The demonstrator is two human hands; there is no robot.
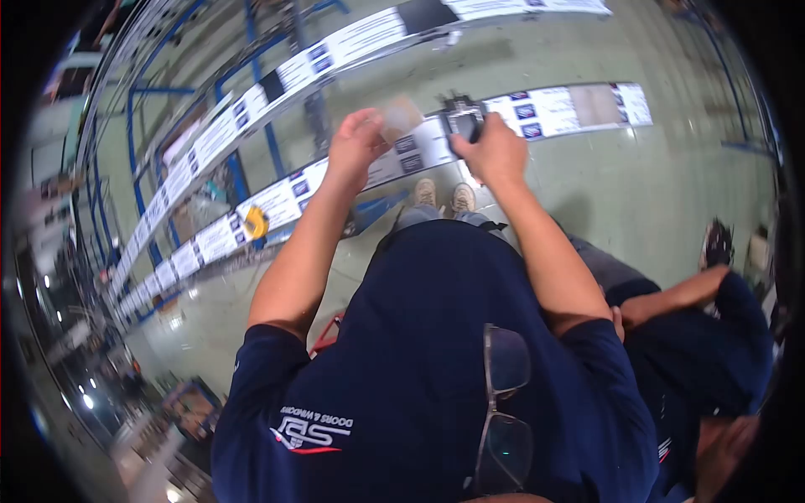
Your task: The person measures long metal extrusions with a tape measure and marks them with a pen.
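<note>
My left hand [356,147] is raised over the near long profile [553,111], which is wrapped in white printed film. Its fingers are closed on a small translucent, brownish sheet [402,117], blurred at the edges. Just to the right, my right hand [496,149] grips a dark metal clamp-like tool [464,117] that sits across the profile. The thumb lies on the near side of this tool and the fingers are wrapped over its right side.
A second film-wrapped profile [360,46] runs beyond the first, above blue metal stands [272,151]. On the near profile, further left, rests a yellow rounded object [256,222]. Another person in a dark shirt [696,344] is close on my right.
</note>
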